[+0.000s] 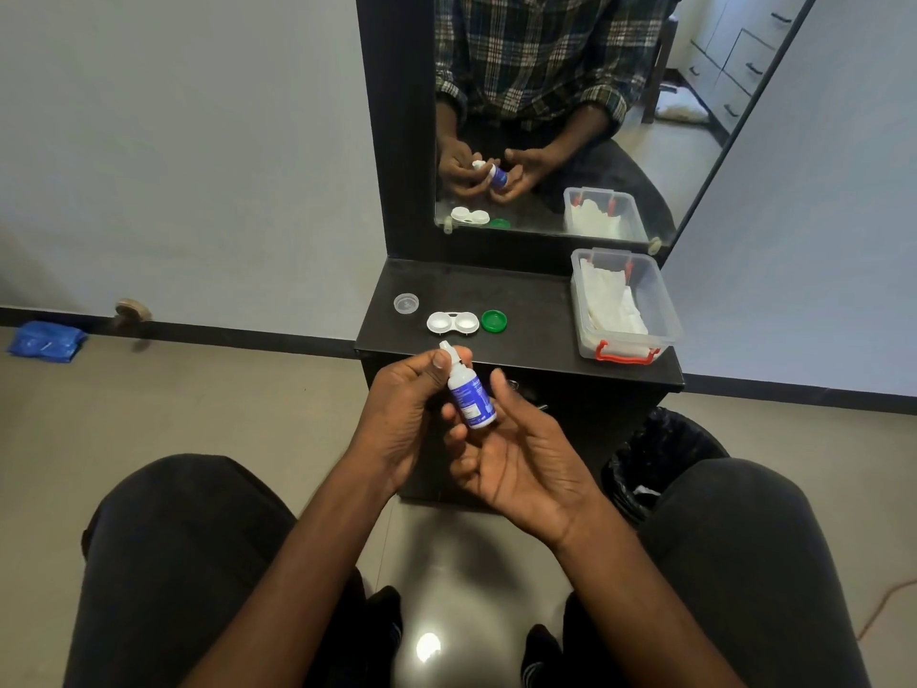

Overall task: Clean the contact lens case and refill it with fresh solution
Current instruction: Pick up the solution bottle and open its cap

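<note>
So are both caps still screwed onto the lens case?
No, the lens case sits on the black counter with both wells uncovered, and a green cap lies loose beside it.

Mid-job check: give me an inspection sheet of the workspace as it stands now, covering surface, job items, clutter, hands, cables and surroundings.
Surface: black vanity top below a mirror.
Job's things: open lens case, both wells uncovered; green cap just right of it; clear cap to its left; solution bottle held above the front edge, nozzle up.
Clutter: clear box with a red latch, holding white tissues.
Hands: left hand grips the bottle's neck; right hand is open, fingers under the bottle's base.
Cables: an orange cord on the floor, far right.
Surroundings: black-lined bin beside the cabinet; blue packet on the floor by the wall.
</note>
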